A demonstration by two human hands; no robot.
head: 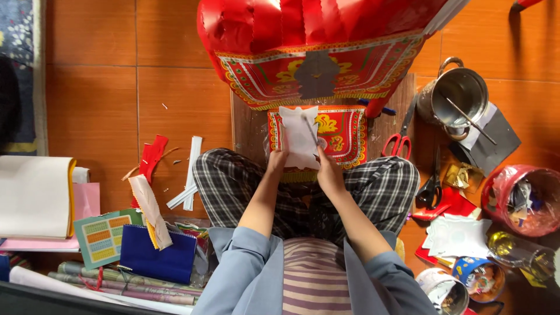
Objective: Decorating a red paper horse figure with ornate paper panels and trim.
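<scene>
Seat: the person sits cross-legged on the orange tiled floor [93, 99], knees in checked trousers, a wooden board [248, 131] in front of them.
White sheet: a shaped white paper piece [297, 140] lies over a red printed panel with yellow ornament [344, 134] on the board, just ahead of the knees.
Left hand: the left hand [276, 160] pinches the lower left edge of the white sheet, fingers closed on the paper.
Right hand: the right hand [326, 169] is closed around a thin stick [310, 129] whose tip rests on the sheet.
Beyond: a large red paper lantern-like shape [318, 46] with a patterned border and a grey cut-out at its middle touches the far edge of the board.
Right side: red-handled scissors [398, 143], black scissors [431, 186], a steel pot [458, 93] with a rod in it, a stack of white cut-outs [458, 236], a red tub of scraps [522, 201].
Left side: paper strips [189, 172], a blue card [157, 254], rolled sheets [35, 195].
</scene>
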